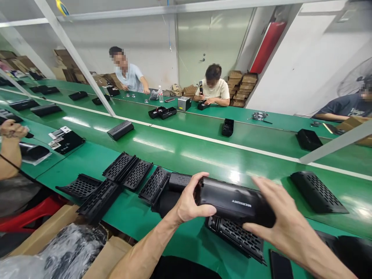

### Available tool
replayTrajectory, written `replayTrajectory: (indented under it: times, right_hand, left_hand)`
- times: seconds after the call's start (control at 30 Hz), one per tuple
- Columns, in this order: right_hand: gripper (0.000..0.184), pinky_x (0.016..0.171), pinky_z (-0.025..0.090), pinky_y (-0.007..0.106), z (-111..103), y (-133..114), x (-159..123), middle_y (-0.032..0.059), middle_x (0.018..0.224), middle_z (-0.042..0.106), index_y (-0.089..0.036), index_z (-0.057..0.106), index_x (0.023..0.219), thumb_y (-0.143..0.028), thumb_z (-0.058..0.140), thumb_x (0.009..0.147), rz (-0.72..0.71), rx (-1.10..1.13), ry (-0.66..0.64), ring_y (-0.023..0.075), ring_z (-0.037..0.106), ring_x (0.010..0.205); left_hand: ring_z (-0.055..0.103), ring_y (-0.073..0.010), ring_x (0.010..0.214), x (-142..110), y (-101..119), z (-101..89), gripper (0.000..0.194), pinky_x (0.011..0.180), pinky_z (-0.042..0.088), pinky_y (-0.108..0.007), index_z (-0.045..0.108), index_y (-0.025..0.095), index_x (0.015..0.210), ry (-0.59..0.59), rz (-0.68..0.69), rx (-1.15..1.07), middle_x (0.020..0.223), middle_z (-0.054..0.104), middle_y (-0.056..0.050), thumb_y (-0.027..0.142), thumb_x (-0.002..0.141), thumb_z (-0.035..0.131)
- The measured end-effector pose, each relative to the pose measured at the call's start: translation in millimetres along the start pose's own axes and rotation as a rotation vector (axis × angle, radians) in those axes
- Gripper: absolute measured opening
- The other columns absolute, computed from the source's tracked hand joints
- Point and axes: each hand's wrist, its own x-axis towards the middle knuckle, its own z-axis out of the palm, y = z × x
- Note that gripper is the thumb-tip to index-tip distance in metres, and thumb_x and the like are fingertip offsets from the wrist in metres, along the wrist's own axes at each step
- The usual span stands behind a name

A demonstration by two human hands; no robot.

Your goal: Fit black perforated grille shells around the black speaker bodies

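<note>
My left hand (pixel 193 199) grips the left end of a black plastic casing (pixel 229 201) with pale lettering on its side, thumb in front and fingers behind. At the casing's other end is my right hand (pixel 274 211), slightly blurred, its fingers over the top and its thumb below. The casing is held above the green bench. Under it lies a black slotted grille panel (pixel 240 234). More slotted grille panels (pixel 155 184) are spread to the left of my left hand. Partly hidden behind that hand is another black casing (pixel 178 181).
A green conveyor belt (pixel 186 149) beyond the bench carries several black casings, one slotted casing (pixel 315 192) at right. A phone (pixel 280 265) lies near my right forearm. At lower left stands a cardboard box (pixel 48 228) with plastic bags. Co-workers sit opposite; another person's hand (pixel 13 130) is at left.
</note>
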Motion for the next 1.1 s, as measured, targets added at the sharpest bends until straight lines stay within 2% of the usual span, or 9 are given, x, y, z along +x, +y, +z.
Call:
replayTrajectory:
  times: [0.13, 0.27, 0.43, 0.5, 0.6, 0.7, 0.87, 1.0, 1.1]
  right_hand:
    - [0.106, 0.122, 0.029, 0.056, -2.9, 18.8, -22.1, 0.0068, 0.167, 0.039, -0.038, 0.035, 0.161, -0.059, 0.086, 0.070, 0.394, 0.415, 0.021, 0.0429, 0.038, 0.149]
    - [0.083, 0.105, 0.046, 0.044, 9.0, 12.8, -33.8, 0.0073, 0.155, 0.052, -0.035, 0.050, 0.143, -0.061, 0.084, 0.072, 0.415, 0.489, 0.108, 0.0398, 0.053, 0.134]
    - [0.077, 0.095, 0.051, 0.040, 12.9, -0.2, -34.8, 0.0062, 0.143, 0.061, -0.034, 0.056, 0.137, -0.063, 0.085, 0.071, 0.515, 0.529, 0.132, 0.0368, 0.059, 0.123]
    - [0.079, 0.095, 0.053, 0.041, 12.3, 1.0, -36.0, 0.0075, 0.141, 0.062, -0.034, 0.054, 0.140, -0.065, 0.083, 0.073, 0.619, 0.632, 0.063, 0.0363, 0.061, 0.121]
    - [0.081, 0.103, 0.052, 0.043, 12.4, 6.4, -44.0, 0.0070, 0.155, 0.054, -0.039, 0.047, 0.151, -0.070, 0.075, 0.081, 0.804, 0.818, -0.094, 0.0356, 0.056, 0.134]
    - [0.079, 0.114, 0.046, 0.045, 16.3, 10.1, -57.3, 0.0001, 0.167, 0.041, -0.045, 0.046, 0.154, -0.070, 0.072, 0.084, 0.891, 0.879, -0.147, 0.0343, 0.043, 0.148]
    - [0.072, 0.114, 0.044, 0.055, 31.8, 6.6, -75.0, 0.0047, 0.152, 0.060, -0.040, 0.057, 0.144, -0.076, 0.067, 0.084, 1.034, 0.880, -0.104, 0.0390, 0.053, 0.140]
    - [0.078, 0.116, 0.044, 0.052, 40.7, -0.5, -85.2, 0.0070, 0.147, 0.064, -0.037, 0.054, 0.148, -0.075, 0.069, 0.082, 1.069, 0.935, -0.071, 0.0369, 0.058, 0.136]
    - [0.088, 0.114, 0.046, 0.052, 42.2, -4.0, -93.4, 0.0079, 0.146, 0.064, -0.038, 0.046, 0.154, -0.068, 0.078, 0.078, 1.048, 0.973, -0.015, 0.0368, 0.058, 0.136]
  left_hand:
    - [0.060, -0.0298, 0.112, -6.5, -8.6, -7.0, 0.095, 0.097, 0.049, -0.038, 0.046, 0.027, 0.148, 0.016, -0.006, -0.134, 0.129, 0.061, -0.009, 0.040, 0.065, 0.090]
    - [0.060, -0.0290, 0.109, -4.2, -5.5, -7.7, 0.090, 0.094, 0.049, -0.037, 0.048, 0.026, 0.145, 0.002, 0.006, -0.123, 0.129, 0.062, -0.009, 0.042, 0.067, 0.088]
    - [0.060, -0.0301, 0.111, -3.4, -10.7, -1.7, 0.084, 0.097, 0.049, -0.037, 0.052, 0.025, 0.143, 0.054, -0.017, -0.095, 0.130, 0.063, -0.008, 0.042, 0.068, 0.085]
    - [0.062, -0.0278, 0.108, -3.8, -14.3, -0.8, 0.080, 0.094, 0.051, -0.036, 0.053, 0.025, 0.141, 0.091, -0.136, -0.127, 0.125, 0.066, -0.007, 0.042, 0.070, 0.084]
    - [0.067, -0.0226, 0.084, -5.0, -15.2, -6.0, 0.072, 0.074, 0.056, -0.034, 0.054, 0.026, 0.140, 0.104, -0.528, -0.165, 0.106, 0.072, -0.006, 0.061, 0.081, 0.074]
    - [0.068, -0.0231, 0.070, -9.1, -12.5, -17.1, 0.079, 0.060, 0.055, -0.035, 0.059, 0.024, 0.137, -0.031, -0.819, -0.169, 0.091, 0.073, -0.007, 0.083, 0.085, 0.055]
    - [0.067, -0.0277, 0.110, -19.5, -22.6, -19.2, 0.053, 0.091, 0.052, -0.034, 0.072, 0.017, 0.117, -0.041, -0.622, -0.168, 0.113, 0.076, -0.010, 0.052, 0.079, 0.082]
    - [0.066, -0.0293, 0.108, -23.3, -37.3, -9.8, 0.048, 0.091, 0.049, -0.036, 0.074, 0.014, 0.105, 0.056, -0.628, -0.112, 0.111, 0.076, -0.012, 0.056, 0.082, 0.076]
    - [0.063, -0.0299, 0.115, -25.5, -36.7, -8.5, 0.055, 0.095, 0.047, -0.037, 0.071, 0.016, 0.117, 0.035, -0.674, -0.107, 0.118, 0.073, -0.011, 0.060, 0.084, 0.075]
